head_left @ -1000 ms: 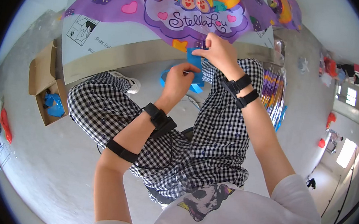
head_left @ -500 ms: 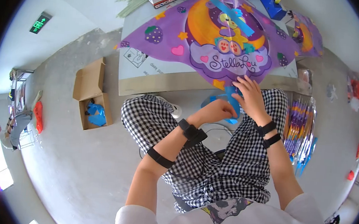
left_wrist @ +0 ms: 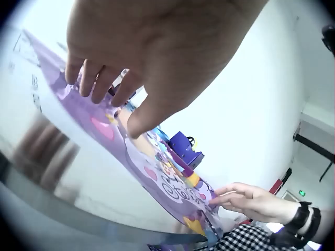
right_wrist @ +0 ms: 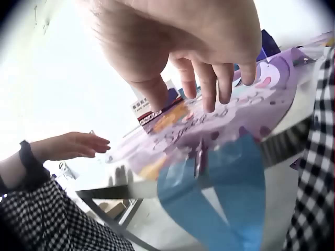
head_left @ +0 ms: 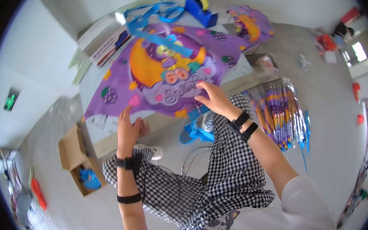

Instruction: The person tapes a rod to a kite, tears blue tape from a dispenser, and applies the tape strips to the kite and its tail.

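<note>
A purple kite (head_left: 120, 77) printed with a moon, stars and lettering lies spread on the table. Its blue tail (head_left: 197, 133) hangs over the table's front edge; close up, the right wrist view shows the blue strip (right_wrist: 235, 193) at the kite's lower tip. My left hand (head_left: 129, 130) hovers at the kite's lower left edge, fingers extended and nothing in them. With fingers spread, my right hand (head_left: 215, 100) is over the lettering near the lower tip, fingertips right at the sheet. Another blue strip (head_left: 166, 42) crosses the kite's upper part.
On the table stand a blue tape dispenser (head_left: 200, 14), a white carton (head_left: 105, 44) and blue ribbons (head_left: 157, 13). A second purple kite (head_left: 249, 23) lies at the far right. Packed kites in clear wrap (head_left: 281, 114) are beside my leg. An open cardboard box (head_left: 75, 154) sits on the floor.
Both hands were together at the blue tail, the left fingers on it. Now the left hand is off to the left, and the right has moved up over the lettering. The head view has turned.
</note>
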A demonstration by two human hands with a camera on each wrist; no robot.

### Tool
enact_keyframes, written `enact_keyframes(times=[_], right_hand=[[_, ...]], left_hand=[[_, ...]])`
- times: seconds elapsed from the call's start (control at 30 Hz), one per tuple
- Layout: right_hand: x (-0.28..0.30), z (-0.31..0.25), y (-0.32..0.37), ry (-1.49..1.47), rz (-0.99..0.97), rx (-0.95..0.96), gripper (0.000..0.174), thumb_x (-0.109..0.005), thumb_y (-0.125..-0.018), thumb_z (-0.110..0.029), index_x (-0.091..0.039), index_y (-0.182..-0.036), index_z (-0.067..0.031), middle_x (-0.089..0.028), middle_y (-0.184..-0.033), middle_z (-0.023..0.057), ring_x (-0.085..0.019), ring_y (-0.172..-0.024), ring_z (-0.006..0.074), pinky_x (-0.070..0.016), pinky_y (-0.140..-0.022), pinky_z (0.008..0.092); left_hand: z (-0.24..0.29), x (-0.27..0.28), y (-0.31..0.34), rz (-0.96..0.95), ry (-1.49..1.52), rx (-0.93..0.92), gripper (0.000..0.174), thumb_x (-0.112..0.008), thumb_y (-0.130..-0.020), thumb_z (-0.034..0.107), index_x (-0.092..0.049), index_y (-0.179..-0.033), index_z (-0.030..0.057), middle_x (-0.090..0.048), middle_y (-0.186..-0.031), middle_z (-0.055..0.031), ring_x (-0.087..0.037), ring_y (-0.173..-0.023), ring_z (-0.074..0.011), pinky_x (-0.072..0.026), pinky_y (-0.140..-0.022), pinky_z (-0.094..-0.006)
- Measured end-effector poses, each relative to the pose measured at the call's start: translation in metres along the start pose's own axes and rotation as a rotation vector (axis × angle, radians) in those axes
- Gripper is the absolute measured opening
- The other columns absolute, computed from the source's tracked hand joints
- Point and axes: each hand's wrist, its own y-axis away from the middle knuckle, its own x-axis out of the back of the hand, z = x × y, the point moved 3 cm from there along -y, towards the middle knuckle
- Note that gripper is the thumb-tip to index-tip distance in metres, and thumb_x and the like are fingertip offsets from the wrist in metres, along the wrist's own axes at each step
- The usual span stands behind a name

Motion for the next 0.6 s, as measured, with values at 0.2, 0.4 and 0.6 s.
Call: enact_keyframes(times=[0.2,0.4,0.6], right_hand=[[0.073,0.028,-0.097,-0.024,0.127,-0.066,0.037,-0.068,-0.091,-0.026,-0.058,-0.117,-0.0012,-0.066,-0.113,0.0150,-0.063,-0.108,0.0276,-0.0488,-0.092,0.0366],[0.062,0.040,-0.287,0.186,0.140,0.046,0.031,-0.065,-0.091,-0.024,-0.064,-0.112,-0.0009,-0.066,-0.113,0.0205,-0.061,-0.109,0.0374,-0.0484,-0.093,0.0414],[-0.028,0.082,-0.408,0.317,0.134,-0.146,0.031,-0.056,-0.095,-0.022,-0.063,-0.120,-0.0054,-0.063,-0.122,0.0199,-0.058,-0.116,0.0378,-0.0447,-0.099,0.0431]], left_hand=[[0.017,-0.013,-0.024,0.095,0.251,0.014,0.046,-0.062,-0.087,0.004,-0.052,-0.131,0.0019,-0.062,-0.121,-0.0173,-0.061,-0.109,-0.0316,-0.0485,-0.093,-0.0403],[0.018,-0.002,-0.040,0.153,0.322,0.025,0.038,-0.060,-0.088,0.000,-0.058,-0.125,0.0049,-0.067,-0.105,-0.0121,-0.066,-0.094,-0.0252,-0.0523,-0.082,-0.0363],[0.000,0.006,-0.045,0.195,0.303,0.108,0.033,-0.059,-0.089,-0.001,-0.061,-0.122,0.0036,-0.068,-0.099,-0.0118,-0.068,-0.085,-0.0234,-0.0531,-0.074,-0.0336]])
